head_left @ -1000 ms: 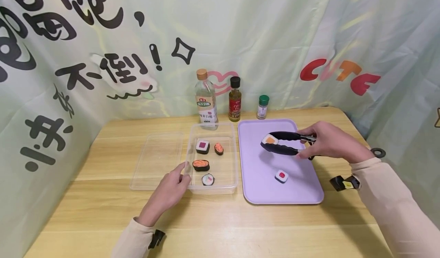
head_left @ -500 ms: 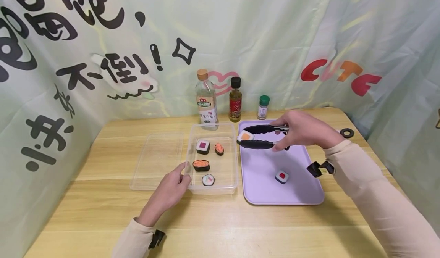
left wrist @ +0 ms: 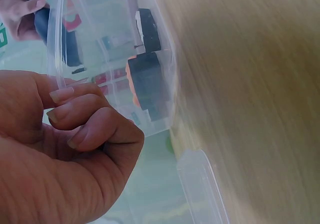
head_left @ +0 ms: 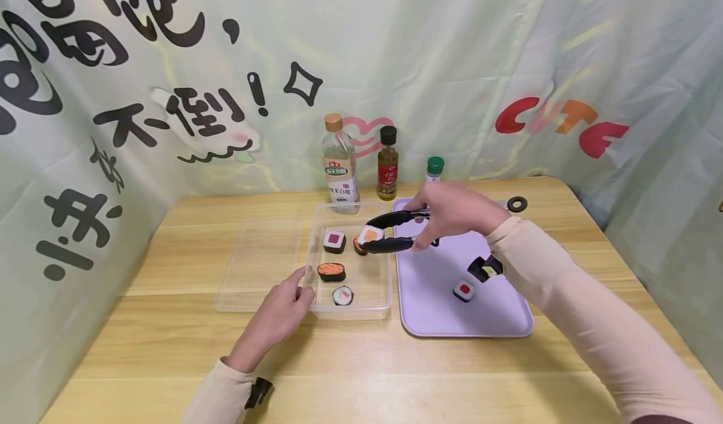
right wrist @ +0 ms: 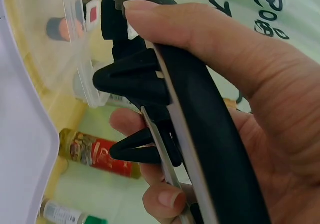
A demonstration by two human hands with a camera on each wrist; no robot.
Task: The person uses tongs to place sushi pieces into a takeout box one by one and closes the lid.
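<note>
My right hand (head_left: 454, 209) grips black-tipped tongs (head_left: 390, 244), thumb on one arm and fingers on the other. Between the tips is a sushi roll (head_left: 370, 233) with an orange centre, held over the right side of a clear plastic container (head_left: 350, 311). Inside sit a purple-centred roll (head_left: 334, 241), an orange-topped black-sided sushi (head_left: 331, 271), a round roll (head_left: 342, 295) and a smaller orange-topped piece (head_left: 357, 246), partly hidden behind the held roll. At the container's left wall, my left hand (head_left: 280, 308) pinches the rim (left wrist: 60, 43) with its fingers curled.
A lilac tray (head_left: 435, 317) right of the container bears a red-centred roll (head_left: 464, 290). Left of the container lies a clear lid (head_left: 257, 267). Behind stand a vinegar bottle (head_left: 341, 167), an oil bottle (head_left: 387, 167) and a green-capped jar (head_left: 434, 168), before a printed curtain.
My right hand has carried the tongs and the orange-centred roll leftward from above the tray to over the container. The left hand stays at the container's rim.
</note>
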